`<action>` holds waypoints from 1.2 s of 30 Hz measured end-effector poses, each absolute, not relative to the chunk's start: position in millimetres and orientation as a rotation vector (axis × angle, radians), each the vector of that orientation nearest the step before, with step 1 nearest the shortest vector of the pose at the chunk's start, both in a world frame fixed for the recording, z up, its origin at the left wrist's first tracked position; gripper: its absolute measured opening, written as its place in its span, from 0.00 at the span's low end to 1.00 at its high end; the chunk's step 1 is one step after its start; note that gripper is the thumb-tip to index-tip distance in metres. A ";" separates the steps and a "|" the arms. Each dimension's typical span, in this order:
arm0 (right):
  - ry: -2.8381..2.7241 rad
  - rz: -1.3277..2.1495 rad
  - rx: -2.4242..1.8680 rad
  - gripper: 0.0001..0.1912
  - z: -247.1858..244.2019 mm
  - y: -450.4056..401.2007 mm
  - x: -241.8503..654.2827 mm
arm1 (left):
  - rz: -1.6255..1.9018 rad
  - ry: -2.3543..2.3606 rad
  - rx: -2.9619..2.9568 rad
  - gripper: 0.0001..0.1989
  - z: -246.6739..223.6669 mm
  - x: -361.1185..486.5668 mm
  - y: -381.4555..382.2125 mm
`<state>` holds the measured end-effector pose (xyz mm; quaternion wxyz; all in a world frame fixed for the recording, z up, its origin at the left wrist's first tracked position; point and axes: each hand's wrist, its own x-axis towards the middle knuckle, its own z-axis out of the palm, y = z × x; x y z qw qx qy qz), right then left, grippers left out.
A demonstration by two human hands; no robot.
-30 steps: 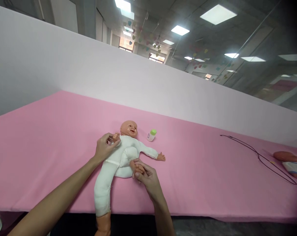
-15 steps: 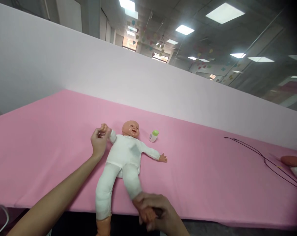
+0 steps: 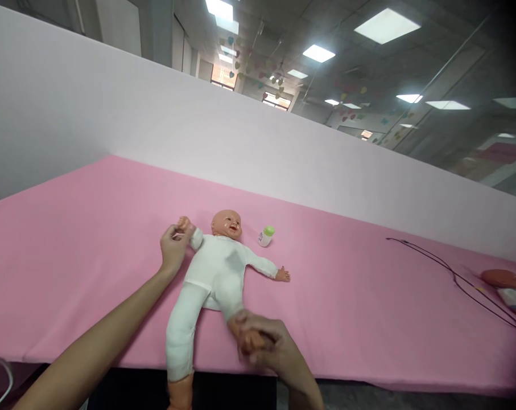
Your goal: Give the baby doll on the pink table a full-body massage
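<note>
A baby doll (image 3: 217, 265) in a white suit lies on its back on the pink-covered table (image 3: 338, 307), its head toward the far wall. My left hand (image 3: 174, 247) is closed around the doll's hand and wrist at the left. Lower down, my right hand (image 3: 268, 344) grips the doll's bare foot on the right side, with that leg lifted and bent. The doll's other leg (image 3: 181, 336) stretches straight over the table's near edge. Its free arm (image 3: 264, 266) lies out to the right.
A small white bottle with a green cap (image 3: 266, 236) stands beside the doll's head. Thin black cable (image 3: 449, 267) runs across the right side. Part of another doll (image 3: 507, 282) shows at the right edge. A white partition (image 3: 258, 154) rises behind the table.
My right hand has moved up and away from the near edge, pushing the doll's foot toward its body, so the leg bends more. My left hand has barely shifted.
</note>
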<state>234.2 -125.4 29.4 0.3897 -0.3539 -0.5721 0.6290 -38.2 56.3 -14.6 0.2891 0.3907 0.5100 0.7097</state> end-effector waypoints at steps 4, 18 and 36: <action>-1.830 1.763 -0.889 0.20 28.3 -152.4 257.9 | 1.967 1.375 0.535 0.20 -18.6 -52.9 69.1; -1.142 1.343 -1.076 0.27 17.6 -86.1 197.7 | 1.630 1.270 1.846 0.09 -18.4 -22.8 33.7; -1.420 1.643 -0.841 0.23 24.1 -130.7 225.9 | 1.913 1.292 1.199 0.15 -12.6 -30.3 46.9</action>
